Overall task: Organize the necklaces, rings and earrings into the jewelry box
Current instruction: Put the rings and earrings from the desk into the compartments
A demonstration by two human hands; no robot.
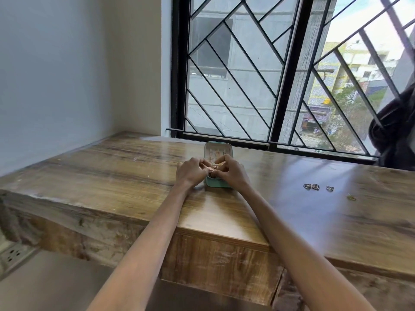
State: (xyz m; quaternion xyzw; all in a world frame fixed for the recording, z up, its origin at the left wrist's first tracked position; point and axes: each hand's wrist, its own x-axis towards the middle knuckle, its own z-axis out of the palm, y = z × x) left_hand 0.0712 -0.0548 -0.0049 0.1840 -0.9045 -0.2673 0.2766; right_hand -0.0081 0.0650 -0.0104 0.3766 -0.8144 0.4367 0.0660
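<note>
Small teal jewelry box (pixel 219 184) sits open on the wood surface (pixel 134 176) near the window, lid up at the back w/ tiny pieces hung inside. Off to the right lie 3 small dark striped earrings (pixel 315 186) in a row, well apart from the box. A little yellow-green piece (pixel 351 197) sits just past them, too small to tell.

The only view sits on my head, facing forward and slightly down across the long grained wooden tabletop (pixel 125 176) toward the black diagonal-barred window (pixel 247 70), so my left hand (pixel 190 171) and right hand (pixel 229 173) meet at arm's length mid-frame.
</note>
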